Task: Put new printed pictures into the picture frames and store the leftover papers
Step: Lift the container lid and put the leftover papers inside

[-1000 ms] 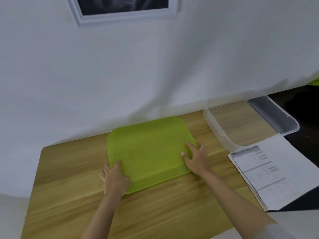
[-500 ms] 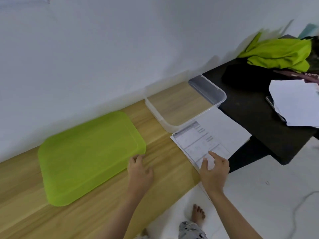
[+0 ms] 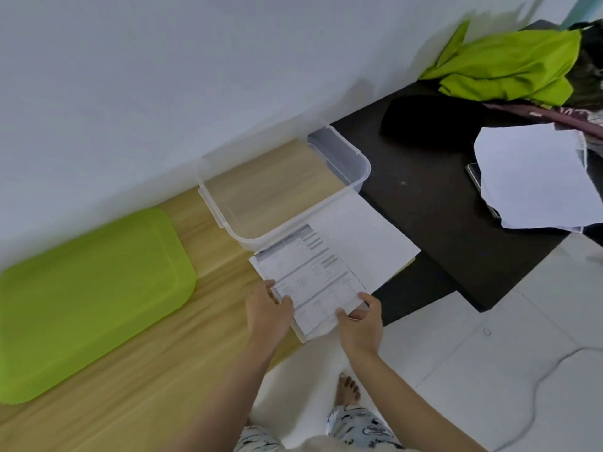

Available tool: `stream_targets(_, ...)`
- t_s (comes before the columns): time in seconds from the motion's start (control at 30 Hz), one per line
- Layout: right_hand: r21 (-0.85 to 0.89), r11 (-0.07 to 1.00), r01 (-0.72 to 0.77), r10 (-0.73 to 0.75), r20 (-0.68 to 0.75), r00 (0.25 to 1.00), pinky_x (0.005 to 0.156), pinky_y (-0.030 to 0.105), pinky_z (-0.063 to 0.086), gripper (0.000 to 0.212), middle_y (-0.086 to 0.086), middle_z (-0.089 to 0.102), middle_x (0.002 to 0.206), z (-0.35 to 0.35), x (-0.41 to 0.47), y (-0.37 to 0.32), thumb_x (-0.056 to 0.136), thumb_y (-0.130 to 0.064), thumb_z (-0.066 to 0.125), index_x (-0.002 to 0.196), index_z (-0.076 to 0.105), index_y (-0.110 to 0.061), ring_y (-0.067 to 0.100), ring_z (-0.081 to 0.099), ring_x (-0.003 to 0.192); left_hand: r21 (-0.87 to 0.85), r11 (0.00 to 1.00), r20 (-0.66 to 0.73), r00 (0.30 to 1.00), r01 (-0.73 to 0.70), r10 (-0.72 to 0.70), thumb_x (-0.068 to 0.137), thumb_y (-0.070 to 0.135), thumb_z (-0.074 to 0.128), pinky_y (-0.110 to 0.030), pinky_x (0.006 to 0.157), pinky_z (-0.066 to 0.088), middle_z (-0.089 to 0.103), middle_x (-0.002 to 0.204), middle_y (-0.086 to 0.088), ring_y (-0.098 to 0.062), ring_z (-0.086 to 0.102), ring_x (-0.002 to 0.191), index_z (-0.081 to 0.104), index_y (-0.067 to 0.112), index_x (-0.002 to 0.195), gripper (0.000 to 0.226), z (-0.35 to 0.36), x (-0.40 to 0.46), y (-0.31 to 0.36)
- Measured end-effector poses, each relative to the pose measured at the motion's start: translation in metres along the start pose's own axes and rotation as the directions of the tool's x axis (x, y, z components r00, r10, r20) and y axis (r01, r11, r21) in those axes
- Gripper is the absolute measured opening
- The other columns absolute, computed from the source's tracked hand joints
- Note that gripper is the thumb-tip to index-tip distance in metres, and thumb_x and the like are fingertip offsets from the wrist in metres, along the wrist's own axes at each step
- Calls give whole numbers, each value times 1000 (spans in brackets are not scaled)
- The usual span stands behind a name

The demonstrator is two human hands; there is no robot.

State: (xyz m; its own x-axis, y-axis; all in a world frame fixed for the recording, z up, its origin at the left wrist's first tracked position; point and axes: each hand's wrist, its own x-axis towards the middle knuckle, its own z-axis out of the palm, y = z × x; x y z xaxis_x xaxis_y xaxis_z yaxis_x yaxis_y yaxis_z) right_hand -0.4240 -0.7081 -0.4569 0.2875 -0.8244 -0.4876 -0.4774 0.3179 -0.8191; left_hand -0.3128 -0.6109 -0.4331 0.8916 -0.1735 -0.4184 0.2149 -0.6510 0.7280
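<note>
1. The stack of papers (image 3: pixel 321 272) is a sheaf of white sheets. The top sheet carries grey printed blocks and ruled lines like a form, too blurred to read, and plain white sheets fan out beneath it toward the right.
2. The stack lies at the right end of the wooden desk (image 3: pixel 137 380), its far edge just against the near wall of the clear plastic bin (image 3: pixel 346 158), and its near right corner juts past the desk edge.
3. The left hand (image 3: pixel 267 308) grips the stack's near left edge, thumb on top of the printed sheet.
4. The right hand (image 3: pixel 360 324) pinches the near right corner, thumb on top and fingers curled under, and the paper bends up slightly there.
5. The clear plastic bin stands against the white wall, and the wood grain shows through its bottom.
6. A lime-green lid (image 3: pixel 88 298) lies flat on the desk to the left, well apart from the papers.
7. To the right, a black desk (image 3: pixel 434 203) holds another loose pile of white sheets (image 3: pixel 532 177), a black bundle and a lime-green cloth (image 3: pixel 509 66).
8. Below, a bare foot and patterned trouser legs show above the white tiled floor (image 3: pixel 509 370).
</note>
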Motion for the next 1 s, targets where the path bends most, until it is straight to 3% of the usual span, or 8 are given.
stream_targets(0.17,64,998,-4,1,39,999,59,13,45,52,8,64,100,-8,10,2,83,-4,68,125,42,-18,15,64,83,-128,986,-95,988,110,-122,79,1,64,-16,52,38,61,89,5,0,53,69,53,11,113,37,14,-3,10)
stream_targets(0.33,77,996,44,-51,87,995,58,13,48,55,6,61,88,-26,14,2,82,-5,68,129,42,-14,12,60,74,-216,966,-88,982,143,-165,77,-2,64,-22,56,44,65,85,3,-7,61,75,55,12,110,37,22,-10,12)
stream_targets(0.47,111,988,104,-114,87,990,66,19,52,69,9,61,90,-50,11,5,83,-5,68,141,31,-15,17,63,80,-223,971,-99,989,83,-107,77,2,68,-22,59,48,65,86,1,-11,64,75,55,14,110,37,33,-27,13)
stream_targets(0.6,130,972,195,-203,52,978,69,20,56,77,5,61,90,-75,10,5,84,-3,66,147,24,-18,15,65,80,-267,964,-79,997,0,-22,80,1,67,-11,50,48,64,84,3,-9,64,71,56,15,109,35,47,-46,20)
stream_targets(0.77,154,946,285,-285,-23,958,74,20,56,79,2,60,94,-99,11,-8,85,-6,66,148,21,-22,17,64,87,-312,940,-75,990,-135,117,80,4,68,-22,61,54,65,90,1,-16,65,80,57,19,111,36,60,-60,41)
stream_targets(0.9,237,913,333,-325,-72,943,71,19,54,80,6,57,91,-103,12,-31,83,-3,67,147,22,-21,15,61,79,-390,898,-91,979,-203,182,81,3,67,-14,61,53,64,93,5,-12,63,81,56,19,113,38,54,-60,64)
stream_targets(1.0,336,875,348,-354,-46,934,70,17,53,83,7,58,94,-92,14,-60,82,3,67,147,21,-21,10,60,74,-403,878,-144,965,-261,220,80,4,69,-17,64,54,65,98,1,-15,64,84,57,18,116,41,37,-45,79)
